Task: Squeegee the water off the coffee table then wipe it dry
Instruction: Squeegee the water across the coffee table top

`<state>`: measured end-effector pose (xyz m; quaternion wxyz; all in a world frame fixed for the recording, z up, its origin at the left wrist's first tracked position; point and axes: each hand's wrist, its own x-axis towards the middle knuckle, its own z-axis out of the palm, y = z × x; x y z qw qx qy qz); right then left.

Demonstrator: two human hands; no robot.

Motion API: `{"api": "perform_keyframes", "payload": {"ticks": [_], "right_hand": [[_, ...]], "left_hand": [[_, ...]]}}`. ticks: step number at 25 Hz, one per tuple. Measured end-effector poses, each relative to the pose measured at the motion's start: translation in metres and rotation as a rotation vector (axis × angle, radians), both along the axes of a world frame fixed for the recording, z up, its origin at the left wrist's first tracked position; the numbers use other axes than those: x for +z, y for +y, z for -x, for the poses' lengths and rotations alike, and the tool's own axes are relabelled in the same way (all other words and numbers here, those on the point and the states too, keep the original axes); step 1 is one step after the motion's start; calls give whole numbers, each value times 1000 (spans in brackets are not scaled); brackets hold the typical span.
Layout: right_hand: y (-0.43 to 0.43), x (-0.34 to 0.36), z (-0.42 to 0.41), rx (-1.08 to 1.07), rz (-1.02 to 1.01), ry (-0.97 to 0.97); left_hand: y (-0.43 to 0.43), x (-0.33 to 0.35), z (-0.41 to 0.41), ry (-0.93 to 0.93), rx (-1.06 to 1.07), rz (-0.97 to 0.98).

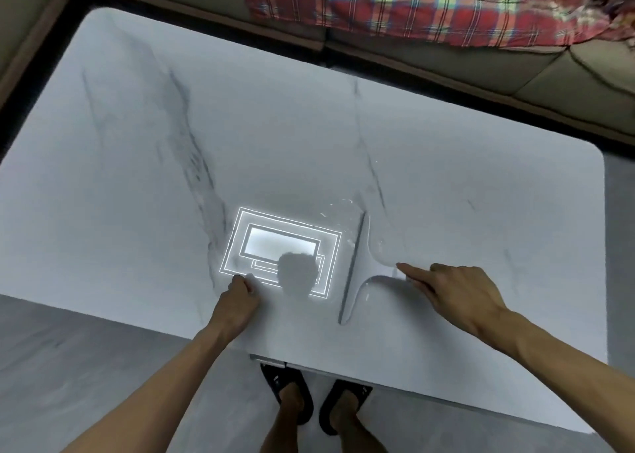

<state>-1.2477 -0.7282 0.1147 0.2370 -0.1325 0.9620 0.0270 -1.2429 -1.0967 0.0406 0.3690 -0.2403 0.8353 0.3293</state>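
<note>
A white squeegee (364, 267) lies flat on the white marble coffee table (137, 177), its grey blade edge facing left. My right hand (457, 294) rests on the squeegee's handle, index finger stretched along it and the other fingers curled around the handle's end. Small water drops (340, 212) glint on the table just beyond and left of the blade. My left hand (240, 294) is closed in a fist, pressed on the table near the front edge; a bit of white shows under the knuckles, and I cannot tell what it is.
A ceiling light reflection (278, 246) shines on the table between my hands. A beige sofa (515, 64) with a red plaid cloth (412, 2) runs along the far side. My feet in black slippers (288, 390) stand on the grey floor by the table's front edge.
</note>
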Motion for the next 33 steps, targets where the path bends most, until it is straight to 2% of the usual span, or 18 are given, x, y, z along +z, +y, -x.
{"api": "perform_keyframes", "payload": {"ticks": [5, 9, 13, 19, 22, 28, 33], "right_hand": [[-82, -25, 38, 160, 131, 10], [-120, -56, 72, 224, 140, 38], [-64, -55, 76, 126, 143, 41], [49, -21, 72, -43, 18, 63], [46, -14, 94, -8, 56, 47], [-37, -48, 157, 146, 196, 59], [29, -47, 160, 24, 134, 25]], "left_hand": [[-2, -1, 17, 73, 83, 31], [-5, -5, 31, 97, 105, 31], [8, -6, 36, 48, 72, 10], [54, 0, 54, -11, -54, -8], [64, 2, 62, 27, -83, 60], [77, -1, 90, 129, -22, 170], [96, -8, 111, 156, -34, 132]]}}
